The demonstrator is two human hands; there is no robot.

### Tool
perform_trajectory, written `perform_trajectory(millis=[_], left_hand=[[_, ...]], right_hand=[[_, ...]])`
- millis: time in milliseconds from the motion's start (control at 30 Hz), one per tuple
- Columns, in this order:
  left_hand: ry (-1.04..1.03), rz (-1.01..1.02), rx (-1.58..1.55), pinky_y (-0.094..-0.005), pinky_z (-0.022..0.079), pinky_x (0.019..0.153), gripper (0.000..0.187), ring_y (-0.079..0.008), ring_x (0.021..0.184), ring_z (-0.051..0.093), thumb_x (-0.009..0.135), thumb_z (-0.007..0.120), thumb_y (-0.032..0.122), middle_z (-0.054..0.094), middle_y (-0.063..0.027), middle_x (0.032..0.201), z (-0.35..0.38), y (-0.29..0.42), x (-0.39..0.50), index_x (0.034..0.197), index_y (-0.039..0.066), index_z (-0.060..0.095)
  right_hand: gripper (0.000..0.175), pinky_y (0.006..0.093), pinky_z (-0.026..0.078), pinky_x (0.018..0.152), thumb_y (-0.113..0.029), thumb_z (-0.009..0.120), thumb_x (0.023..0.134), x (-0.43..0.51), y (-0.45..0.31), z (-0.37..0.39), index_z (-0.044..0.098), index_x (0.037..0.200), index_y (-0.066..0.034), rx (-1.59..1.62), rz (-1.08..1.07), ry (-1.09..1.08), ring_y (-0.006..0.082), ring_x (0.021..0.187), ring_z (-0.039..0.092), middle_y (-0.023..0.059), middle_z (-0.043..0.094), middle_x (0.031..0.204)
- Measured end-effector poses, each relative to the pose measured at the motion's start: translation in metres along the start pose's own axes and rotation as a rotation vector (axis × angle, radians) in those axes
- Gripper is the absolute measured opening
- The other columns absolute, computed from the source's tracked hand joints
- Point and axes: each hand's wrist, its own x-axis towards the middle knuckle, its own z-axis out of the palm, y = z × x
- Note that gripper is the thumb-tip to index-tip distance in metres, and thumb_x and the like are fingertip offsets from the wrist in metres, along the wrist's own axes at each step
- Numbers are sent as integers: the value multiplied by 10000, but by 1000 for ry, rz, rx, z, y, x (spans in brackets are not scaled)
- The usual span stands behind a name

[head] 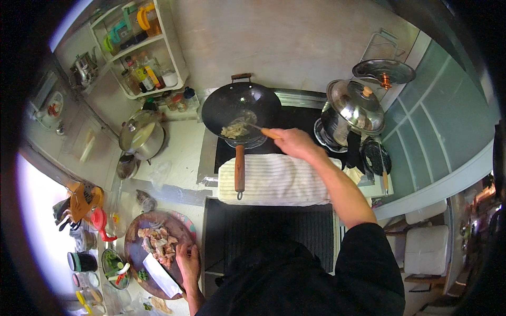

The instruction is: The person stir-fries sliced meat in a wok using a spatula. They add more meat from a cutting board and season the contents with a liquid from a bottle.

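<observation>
A spatula with a wooden handle is held in my right hand. Its metal end reaches into a black wok on the stove, touching or close to pale pieces of food. The wok's wooden handle points towards me. At lower left, my left hand rests at the right edge of a round cutting board, beside chopped raw meat. Whether its fingers grip anything is unclear. A cleaver lies on the board, its handle partly hidden near my left wrist.
A folded white towel covers the stove's front edge. A lidded steel pot stands right of the wok, another pot left. Vegetables fill a bowl beside the board. Bottles stand on a wall shelf.
</observation>
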Motion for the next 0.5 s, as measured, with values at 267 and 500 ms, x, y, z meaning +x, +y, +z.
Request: perform_trajectory(millis=[267, 500], left_hand=[[43, 76, -6, -426, 462, 768, 188, -380, 876, 578, 816, 623, 78, 579, -206, 947, -4, -13, 1, 962, -41, 626], [24, 52, -30, -432, 464, 762, 191, -395, 869, 571, 815, 623, 74, 578, -206, 942, -4, -6, 4, 961, -49, 616]], right_hand=[[365, 424, 505, 848, -204, 522, 882, -42, -3, -58, 601, 1238, -189, -84, -3, -49, 345, 964, 630, 154, 659, 1082], [387, 424, 488, 864, -236, 516, 910, 7, 29, 12, 547, 1289, -165, 152, 60, 151, 354, 1020, 612, 165, 640, 1132]])
